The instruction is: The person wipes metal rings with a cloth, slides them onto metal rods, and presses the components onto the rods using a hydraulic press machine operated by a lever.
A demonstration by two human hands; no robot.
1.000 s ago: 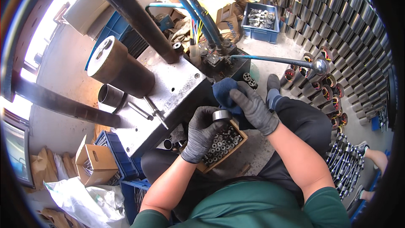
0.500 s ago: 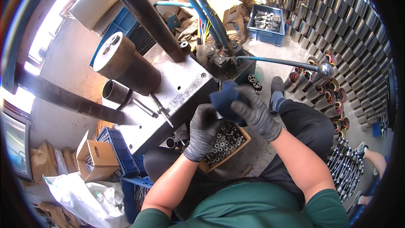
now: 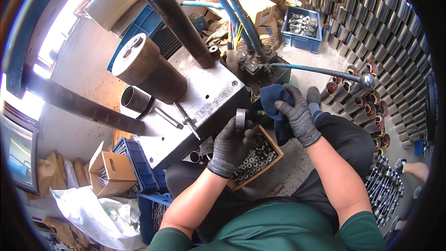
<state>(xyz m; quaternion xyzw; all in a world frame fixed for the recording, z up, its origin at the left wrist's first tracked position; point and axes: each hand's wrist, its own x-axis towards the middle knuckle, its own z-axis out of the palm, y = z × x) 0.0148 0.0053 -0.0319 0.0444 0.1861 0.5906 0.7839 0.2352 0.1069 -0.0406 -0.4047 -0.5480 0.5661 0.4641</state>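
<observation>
Both my hands wear dark grey knit gloves. My left hand (image 3: 231, 146) holds a short metal ring (image 3: 240, 118) upright between thumb and fingers. Gripped in my right hand (image 3: 299, 118) is a dark blue cloth (image 3: 273, 100), part of it hanging down below the fingers. A small gap lies between the ring and the cloth. Under my hands stands a wooden box (image 3: 272, 158) of small round metal parts. On the press table (image 3: 213, 90), left of my hands, lie a stepped metal shaft (image 3: 186, 121) and a plain rod (image 3: 168, 117), near a short tube (image 3: 134, 98).
A thick press ram (image 3: 160, 72) and steel columns (image 3: 172, 18) rise over the table. A blue lever with a ball end (image 3: 367, 81) reaches across to the right. Stacked metal cylinders (image 3: 367, 23) line the right side. A blue crate of parts (image 3: 302, 28) sits at the back.
My right hand has drawn the cloth away to the right, and the ring now shows in my left hand. The whole view has shifted slightly.
</observation>
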